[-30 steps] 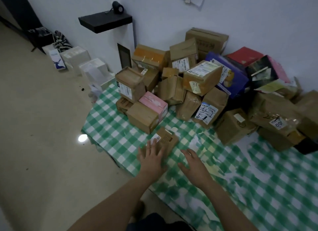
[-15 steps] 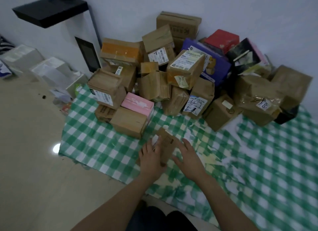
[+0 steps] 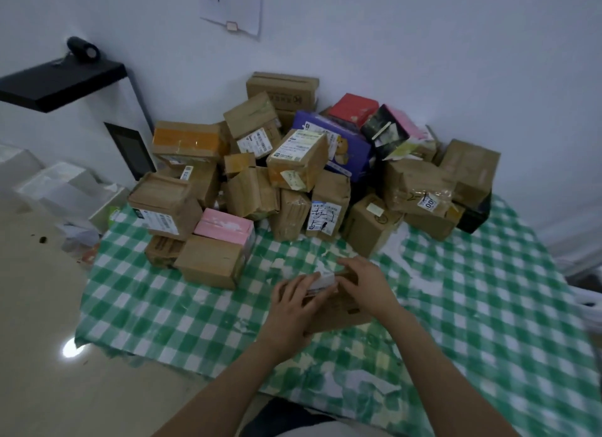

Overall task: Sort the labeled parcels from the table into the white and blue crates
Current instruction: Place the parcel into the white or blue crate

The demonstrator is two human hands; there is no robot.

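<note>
A small brown cardboard parcel [image 3: 338, 309] with a white label on its upper edge sits tilted between my hands, just above the green checked tablecloth [image 3: 488, 306]. My left hand [image 3: 291, 309] grips its left side and my right hand [image 3: 368, 286] presses its right side. Behind it a heap of parcels [image 3: 299, 166] is stacked against the wall: brown boxes with labels, a pink box [image 3: 224, 226], a purple box [image 3: 345, 143], a red box [image 3: 353, 107]. No white or blue crate shows.
A black shelf [image 3: 62, 84] with a small dark device juts from the wall at the left. White boxes [image 3: 62, 189] lie on the floor beside the table's left edge. A paper sheet [image 3: 233, 3] hangs on the wall.
Both hands have closed on the small brown parcel and tipped it up from the cloth. The camera has swung right and up, so the heap sits further left and lower.
</note>
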